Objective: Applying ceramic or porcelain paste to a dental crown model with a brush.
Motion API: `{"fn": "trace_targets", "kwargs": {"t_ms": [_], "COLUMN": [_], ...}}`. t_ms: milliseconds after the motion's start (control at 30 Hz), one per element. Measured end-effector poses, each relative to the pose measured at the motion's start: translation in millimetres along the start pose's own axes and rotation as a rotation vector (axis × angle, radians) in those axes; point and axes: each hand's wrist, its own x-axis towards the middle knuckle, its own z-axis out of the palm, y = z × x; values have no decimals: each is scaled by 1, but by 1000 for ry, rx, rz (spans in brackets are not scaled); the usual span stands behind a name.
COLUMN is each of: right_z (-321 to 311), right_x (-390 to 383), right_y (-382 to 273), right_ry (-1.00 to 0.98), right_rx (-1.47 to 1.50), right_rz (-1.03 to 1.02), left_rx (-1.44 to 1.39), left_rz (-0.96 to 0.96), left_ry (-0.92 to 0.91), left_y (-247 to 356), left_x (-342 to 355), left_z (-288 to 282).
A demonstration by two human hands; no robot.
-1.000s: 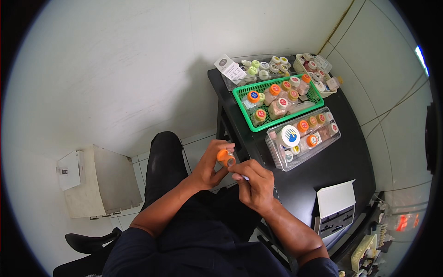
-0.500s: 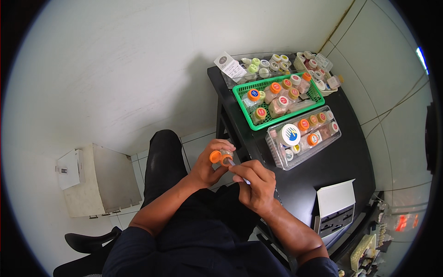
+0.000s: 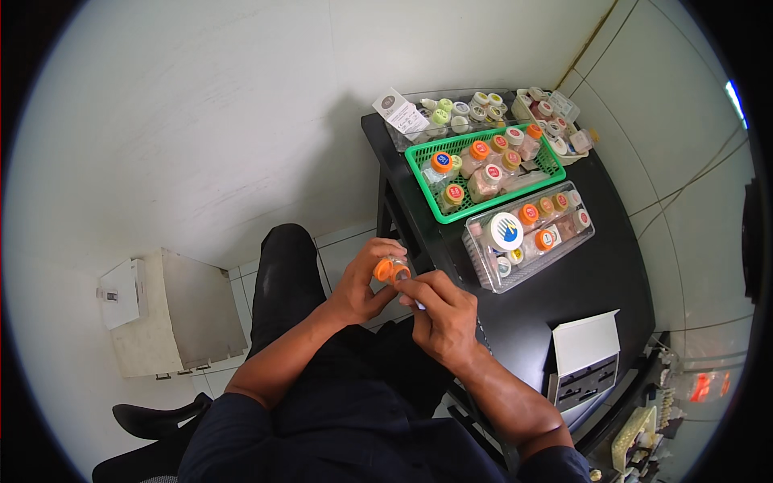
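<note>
My left hand (image 3: 361, 282) is closed around a small clear jar (image 3: 400, 274) with an orange flip lid (image 3: 384, 269) standing open, held in front of my lap. My right hand (image 3: 440, 314) pinches a thin, pale tool (image 3: 419, 303), its far end at the jar's mouth and partly hidden by my fingers. Just beyond my hands on the black desk (image 3: 564, 310) sits a clear plastic tray (image 3: 485, 273) of jars with coloured caps. Behind it a green plastic basket (image 3: 444, 216) holds several similar jars.
Small pots and a white card (image 3: 400, 113) line the desk's back, beside a cream basket (image 3: 522, 105). An open box with a dark insert (image 3: 581, 385) lies near front right. A cream container (image 3: 624, 443) is at lower right, a box-like cabinet (image 3: 177, 318) at left, walls (image 3: 201, 97) around.
The orange lid, tipped over the jar a second ago, now shows beside the mouth. Both hands have moved slightly upward, and the tool has shifted at the jar's opening.
</note>
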Motion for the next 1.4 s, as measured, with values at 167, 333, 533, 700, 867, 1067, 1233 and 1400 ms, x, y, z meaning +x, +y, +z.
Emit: {"fn": "trace_targets", "kwargs": {"t_ms": [167,333,533,700,867,1067,1233,1400], "right_z": [-3,-6,-6,-5,-3,-7,-5,-8], "right_x": [0,2,4,1,1,5,6,5], "right_y": [-1,0,2,3,2,1,-1,1], "right_ry": [26,59,46,2,-20,11,24,5], "right_rx": [159,208,240,246,218,232,278,246], "right_rz": [57,138,182,182,206,246,264,289], "left_rx": [40,16,67,40,46,94,72,28], "left_rz": [48,-51,-25,-111,-62,-100,-82,-134], "left_ry": [1,17,-56,-127,-151,-179,-180,-202], "left_y": [0,4,1,1,-8,0,-4,-6], "left_x": [-3,-3,-2,-5,-9,-5,-6,-6], "left_z": [2,-1,-9,-13,-12,-13,-15,-14]}}
